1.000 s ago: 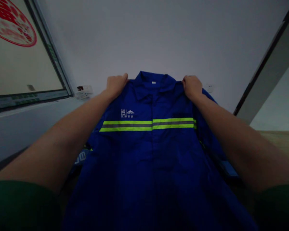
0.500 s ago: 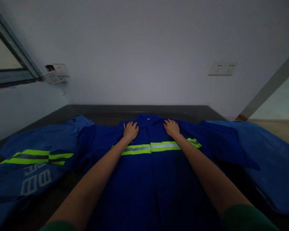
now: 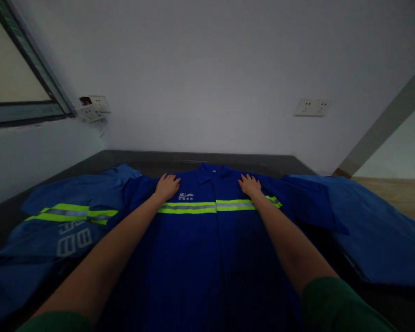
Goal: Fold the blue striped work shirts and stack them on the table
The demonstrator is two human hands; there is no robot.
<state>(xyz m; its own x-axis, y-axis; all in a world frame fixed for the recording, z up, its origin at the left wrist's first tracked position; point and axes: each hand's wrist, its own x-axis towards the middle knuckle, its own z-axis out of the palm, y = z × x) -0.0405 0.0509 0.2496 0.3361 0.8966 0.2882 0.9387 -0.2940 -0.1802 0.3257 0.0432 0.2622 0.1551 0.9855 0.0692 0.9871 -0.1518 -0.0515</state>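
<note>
A dark blue work jacket (image 3: 190,240) lies spread out front side up, its collar toward the wall. A yellow-green reflective band runs across its chest, and a white printed logo shows above the band. My left hand (image 3: 168,186) rests on the shoulder at the left, fingers stretched out on the cloth. On the other shoulder lies my right hand (image 3: 250,185), flat with its fingers apart. Neither hand grips the fabric. Both sleeves reach out sideways over neighbouring garments.
A lighter blue garment (image 3: 69,235) with a reflective band and white lettering lies at the left. Plain blue cloth (image 3: 376,230) lies at the right. The dark tabletop (image 3: 207,157) meets a wall bearing a socket plate (image 3: 312,107); more sockets (image 3: 93,110) hang near the window.
My left hand has slid left along the shoulder, uncovering the chest logo. My right hand stays at about the same spot on the jacket. The camera view has shifted slightly.
</note>
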